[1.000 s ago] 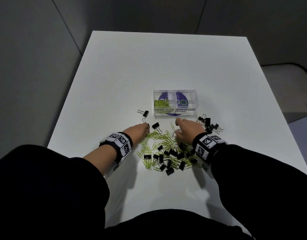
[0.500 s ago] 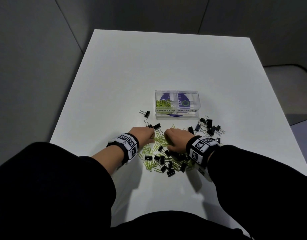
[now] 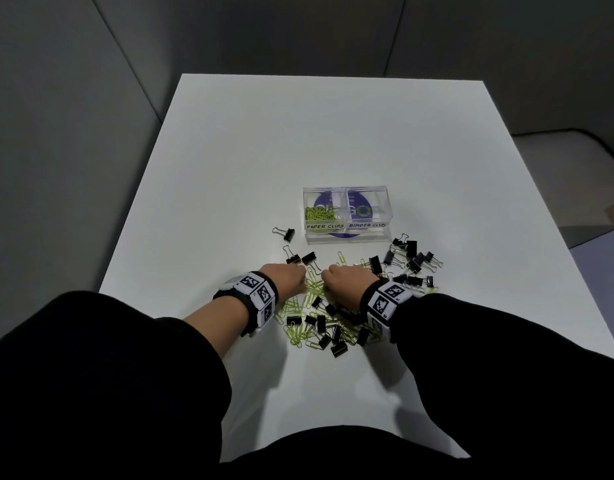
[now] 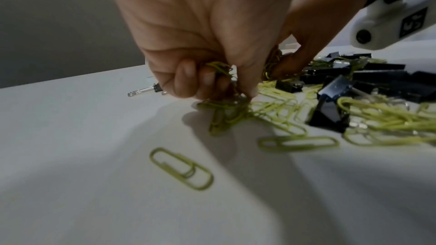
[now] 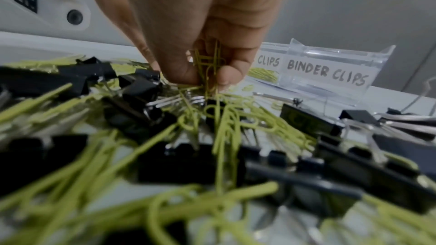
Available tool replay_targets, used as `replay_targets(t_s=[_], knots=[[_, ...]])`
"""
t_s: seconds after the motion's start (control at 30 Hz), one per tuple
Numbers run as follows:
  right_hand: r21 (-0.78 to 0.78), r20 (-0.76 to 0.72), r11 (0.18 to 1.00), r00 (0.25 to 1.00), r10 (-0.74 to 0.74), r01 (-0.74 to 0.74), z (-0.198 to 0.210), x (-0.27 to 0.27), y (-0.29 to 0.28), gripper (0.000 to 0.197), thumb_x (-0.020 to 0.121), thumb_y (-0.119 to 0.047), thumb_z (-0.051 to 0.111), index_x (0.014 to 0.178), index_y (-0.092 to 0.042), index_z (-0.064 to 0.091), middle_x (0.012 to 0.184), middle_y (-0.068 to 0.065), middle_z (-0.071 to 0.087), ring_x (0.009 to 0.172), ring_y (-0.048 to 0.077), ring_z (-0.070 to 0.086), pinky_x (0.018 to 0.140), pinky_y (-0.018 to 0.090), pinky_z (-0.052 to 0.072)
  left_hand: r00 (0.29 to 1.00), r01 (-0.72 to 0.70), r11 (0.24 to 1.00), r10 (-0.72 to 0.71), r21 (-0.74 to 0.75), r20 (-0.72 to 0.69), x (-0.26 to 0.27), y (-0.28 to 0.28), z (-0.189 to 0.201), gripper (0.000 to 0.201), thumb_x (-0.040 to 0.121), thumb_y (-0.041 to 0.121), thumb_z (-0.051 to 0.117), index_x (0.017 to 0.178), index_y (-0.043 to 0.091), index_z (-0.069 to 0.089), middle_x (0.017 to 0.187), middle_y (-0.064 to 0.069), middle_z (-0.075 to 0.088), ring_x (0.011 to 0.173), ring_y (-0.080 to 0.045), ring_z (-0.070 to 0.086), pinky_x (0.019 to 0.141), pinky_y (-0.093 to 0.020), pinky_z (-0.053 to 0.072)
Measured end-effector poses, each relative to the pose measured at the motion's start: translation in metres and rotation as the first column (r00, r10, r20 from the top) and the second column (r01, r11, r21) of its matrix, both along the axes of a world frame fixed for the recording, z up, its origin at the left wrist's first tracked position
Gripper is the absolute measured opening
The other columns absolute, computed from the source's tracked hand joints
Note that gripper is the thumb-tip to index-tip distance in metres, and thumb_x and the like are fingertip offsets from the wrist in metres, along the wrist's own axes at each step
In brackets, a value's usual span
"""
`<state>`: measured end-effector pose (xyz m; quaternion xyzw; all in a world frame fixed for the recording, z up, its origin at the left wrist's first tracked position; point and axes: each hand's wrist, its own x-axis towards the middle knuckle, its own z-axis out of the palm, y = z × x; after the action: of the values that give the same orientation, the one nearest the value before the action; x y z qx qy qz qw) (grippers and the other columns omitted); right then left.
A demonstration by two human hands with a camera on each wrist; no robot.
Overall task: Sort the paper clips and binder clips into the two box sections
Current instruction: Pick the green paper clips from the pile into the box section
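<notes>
Overhead, the head view sets both hands low over the mixed heap on the white tabletop (image 3: 229,168): left hand (image 3: 287,279) and right hand (image 3: 345,284) side by side, knuckles up, with the clear box (image 3: 347,216) just beyond them. Its left section, marked for paper clips, already has a small green bunch; the binder section looks empty. Black binder clips (image 3: 411,259) lie loose to the right of the box and through the heap.

Closer in, the left wrist view shows what the head view hides: the left fingers (image 4: 186,75) curl round a bunch of green paper clips (image 4: 226,116), some trailing onto the tabletop.

From the right wrist, the right fingers (image 5: 226,75) pinch several paper clips too, and strands hang down tangled among binder clips. Lifting slowly with a slight shake should, I judge, shed any hooked binder clip before both handfuls go to the left section.
</notes>
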<state>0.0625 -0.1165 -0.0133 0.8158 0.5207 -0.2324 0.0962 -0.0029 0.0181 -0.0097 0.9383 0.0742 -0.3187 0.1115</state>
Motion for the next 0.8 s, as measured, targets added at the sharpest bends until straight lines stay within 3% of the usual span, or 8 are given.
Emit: replay_targets(t_s=[0.13,0.27,0.33,0.5,0.63,0.8], knots=[[0.029,-0.093,0.995,0.992,-0.087,0.091,-0.002,0.009,-0.003,0.023,0.092,-0.007,0.047,0.115,-0.002,0.050,0.115,0.016,0.056,0.103,0.032,0.057,0.085,0.036,0.046,0.999,-0.009,0.998,0.011,-0.056,0.034,0.000,0.001,0.000,0.026,0.098,0.025,0.042,0.112,0.004,0.048,0.118,-0.011,0.053,0.104,-0.027,0.056,0.087,-0.035,0.044],[0.050,-0.199,0.979,0.963,-0.183,0.197,0.002,0.024,-0.007,0.020,0.091,-0.006,0.049,0.109,-0.006,0.057,0.112,0.011,0.060,0.104,0.028,0.057,0.085,0.032,0.044,0.995,-0.084,0.984,0.092,-0.158,0.044,0.002,0.006,0.001,0.015,0.097,0.022,0.044,0.107,0.010,0.047,0.110,-0.014,0.055,0.093,-0.024,0.053,0.077,-0.029,0.039],[0.110,-0.235,0.965,0.950,-0.207,0.238,0.010,0.031,-0.007,0.020,0.093,-0.010,0.050,0.110,-0.005,0.059,0.111,0.011,0.063,0.102,0.026,0.059,0.086,0.029,0.044,0.991,-0.099,0.976,0.114,-0.195,0.068,0.003,0.012,0.001,0.028,0.095,0.025,0.049,0.116,0.006,0.050,0.113,-0.014,0.059,0.098,-0.026,0.056,0.080,-0.029,0.041],[0.293,-0.298,0.878,0.908,-0.293,0.380,0.038,0.058,0.000,0.019,0.095,-0.011,0.047,0.107,-0.002,0.058,0.107,0.014,0.065,0.091,0.023,0.060,0.078,0.020,0.044,0.964,-0.151,0.950,0.203,-0.272,0.172,0.018,0.033,0.016,0.026,0.091,0.024,0.057,0.107,0.004,0.058,0.106,-0.012,0.064,0.082,-0.016,0.052,0.074,-0.021,0.042],[0.451,-0.280,0.754,0.878,-0.388,0.477,0.052,0.081,0.021,0.018,0.094,-0.009,0.047,0.104,0.000,0.058,0.104,0.015,0.064,0.093,0.027,0.060,0.079,0.027,0.048,0.929,-0.196,0.934,0.274,-0.299,0.247,0.044,0.054,0.037,0.022,0.089,0.022,0.059,0.104,0.005,0.060,0.101,-0.010,0.066,0.075,-0.014,0.053,0.060,-0.015,0.041],[0.384,-0.206,0.792,0.880,-0.428,0.475,0.045,0.100,0.060,0.024,0.092,-0.007,0.047,0.114,-0.001,0.055,0.112,0.017,0.062,0.102,0.031,0.059,0.085,0.034,0.046,0.919,-0.169,0.959,0.237,-0.228,0.316,0.078,0.070,0.054,0.021,0.087,0.018,0.062,0.101,0.002,0.062,0.101,-0.016,0.066,0.074,-0.018,0.054,0.070,-0.026,0.042]])
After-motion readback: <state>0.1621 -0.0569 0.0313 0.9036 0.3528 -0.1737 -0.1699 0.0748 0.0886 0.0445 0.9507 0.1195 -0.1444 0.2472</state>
